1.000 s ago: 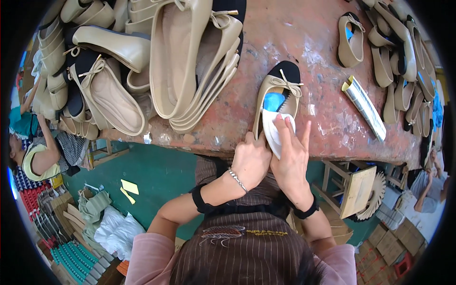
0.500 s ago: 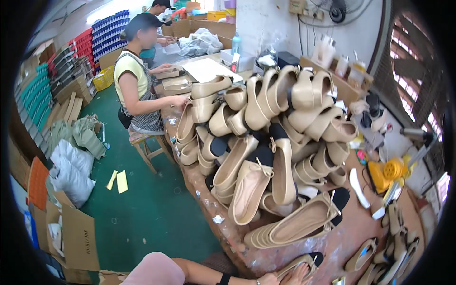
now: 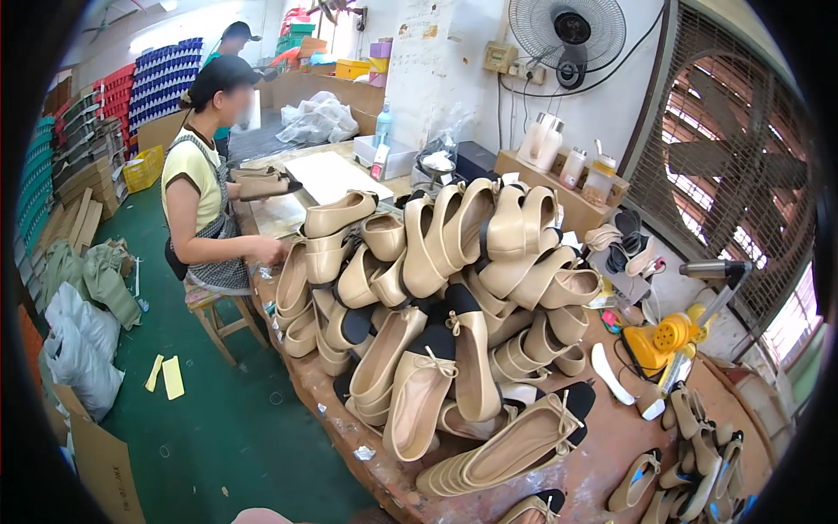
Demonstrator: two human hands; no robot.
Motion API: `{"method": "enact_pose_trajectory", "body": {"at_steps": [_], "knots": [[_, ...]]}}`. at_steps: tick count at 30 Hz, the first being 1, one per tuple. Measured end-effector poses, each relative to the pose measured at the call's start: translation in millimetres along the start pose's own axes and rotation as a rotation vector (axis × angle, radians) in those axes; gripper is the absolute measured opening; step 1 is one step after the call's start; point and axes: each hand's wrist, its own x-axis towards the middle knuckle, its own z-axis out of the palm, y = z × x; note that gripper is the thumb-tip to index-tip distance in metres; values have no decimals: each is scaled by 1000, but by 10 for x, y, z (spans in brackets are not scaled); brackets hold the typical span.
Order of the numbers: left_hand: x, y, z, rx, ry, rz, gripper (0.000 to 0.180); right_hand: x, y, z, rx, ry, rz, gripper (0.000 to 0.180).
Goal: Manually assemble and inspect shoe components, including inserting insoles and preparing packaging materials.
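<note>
Along the bottom rim, on the worn red-brown bench (image 3: 615, 432): one beige ballet flat with black toe and thin bow (image 3: 537, 508), lay cut off by the edge, open side up, probably for easy reach inside.
Own hands, left and right: were nowhere to be seen; could not tell whether grasping that flat or released.
Pale pink fabric sleeve (image 3: 257, 516): showed as one patch, down low.
Nested beige flats (image 3: 497, 450): numbered about six, tucked one inside another, probably to save room.
Big heap of plain beige shoes (image 3: 471, 253): ran past twenty, too overlapped for exact counting; leaned every which way, seemingly propped on one another.
Right side: one lone beige flat (image 3: 635, 482), lay just beside a jumbled cluster of beige flats (image 3: 707, 463), uncountable.
Long white curved strip (image 3: 611, 375): lay flat, one clearly visible, near one yellow-housed device (image 3: 668, 336).
Co-workers: totalled two, the nearer in a light-yellow top (image 3: 194, 196), one hand (image 3: 271, 251) at the heap's left edge.
</note>
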Motion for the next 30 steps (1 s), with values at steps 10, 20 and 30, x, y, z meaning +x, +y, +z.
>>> {"method": "enact_pose_trajectory", "body": {"at_steps": [10, 20, 30], "knots": [[-49, 27, -28, 23, -43, 25, 23, 27, -70, -211, 92, -60, -49, 51], [-60, -56, 97, 77, 210, 13, 20, 29, -254, -401, 200, -26, -157, 47], [-26, -66, 172, 35, 183, 25, 18, 415, -440, -517, 286, -143, -135, 46]]}}
